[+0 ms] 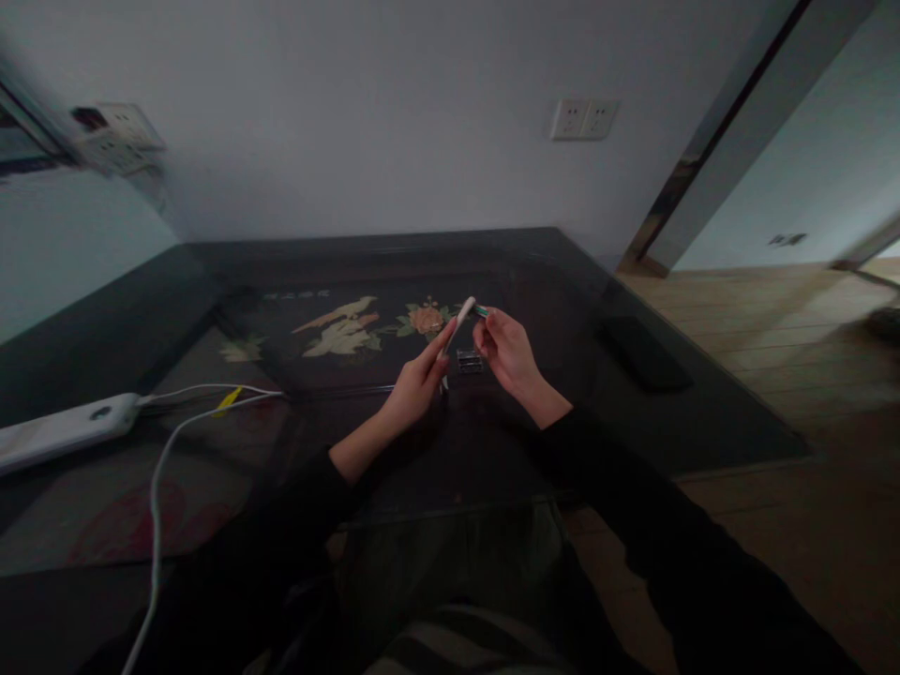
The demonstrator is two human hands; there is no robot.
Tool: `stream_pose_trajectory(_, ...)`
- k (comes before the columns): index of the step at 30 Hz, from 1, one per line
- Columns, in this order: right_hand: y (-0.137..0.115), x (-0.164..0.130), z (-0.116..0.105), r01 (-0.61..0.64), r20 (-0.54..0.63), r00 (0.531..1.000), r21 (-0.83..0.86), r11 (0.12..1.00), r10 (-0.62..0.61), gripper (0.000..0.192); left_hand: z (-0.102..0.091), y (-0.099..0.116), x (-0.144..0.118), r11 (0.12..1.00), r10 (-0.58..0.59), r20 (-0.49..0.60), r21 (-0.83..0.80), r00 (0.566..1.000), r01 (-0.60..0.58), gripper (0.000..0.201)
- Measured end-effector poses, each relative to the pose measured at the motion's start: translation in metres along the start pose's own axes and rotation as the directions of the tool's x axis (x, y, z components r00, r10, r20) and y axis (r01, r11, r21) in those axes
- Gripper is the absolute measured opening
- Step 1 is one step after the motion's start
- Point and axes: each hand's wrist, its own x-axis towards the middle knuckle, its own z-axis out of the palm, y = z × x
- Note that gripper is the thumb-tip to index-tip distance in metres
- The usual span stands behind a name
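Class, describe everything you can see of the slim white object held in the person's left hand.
The slim white object is long, narrow and pale, plastic by its look. It tilts up and to the right above the dark glass table. The left hand pinches its lower part; the right hand holds a small green-tipped piece at its upper end. What it is cannot be told.

You sit at a dark glass table (211, 309) with bird-and-flower inlay (344, 330). Grey wall (352, 112) behind has a double socket (584, 119). Wood floor (773, 328) on right, doorframe (710, 141) there. Dim light.
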Motion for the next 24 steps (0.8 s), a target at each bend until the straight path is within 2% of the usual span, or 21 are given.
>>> stream_pose_trajectory(7,0.0019,0.0020,-0.0024,0.018,-0.001,1.000,0.001,1.000,-0.018,0.048,0.0022,0.0020,-0.0009,1.000,-0.006,0.048,-0.011,0.999,0.007,0.061)
stream_pose_trajectory(13,0.0068,0.0014,-0.0036,-0.013,-0.002,1.000,0.045,0.999,0.013,0.048,0.0057,0.0021,-0.0031,0.994,-0.036,0.131,-0.095,0.991,0.049,0.062)
stream_pose_trajectory(19,0.0083,0.0020,-0.0043,-0.001,0.007,1.000,0.049,0.999,0.000,0.046,0.0069,0.0018,-0.0022,0.975,-0.009,0.200,-0.215,0.980,0.053,0.064)
stream_pose_trajectory(24,0.0057,0.0015,-0.0032,0.004,0.003,1.000,0.065,0.998,-0.004,0.044,0.0067,0.0033,0.0004,0.969,-0.024,0.179,-0.239,0.984,0.068,0.063)
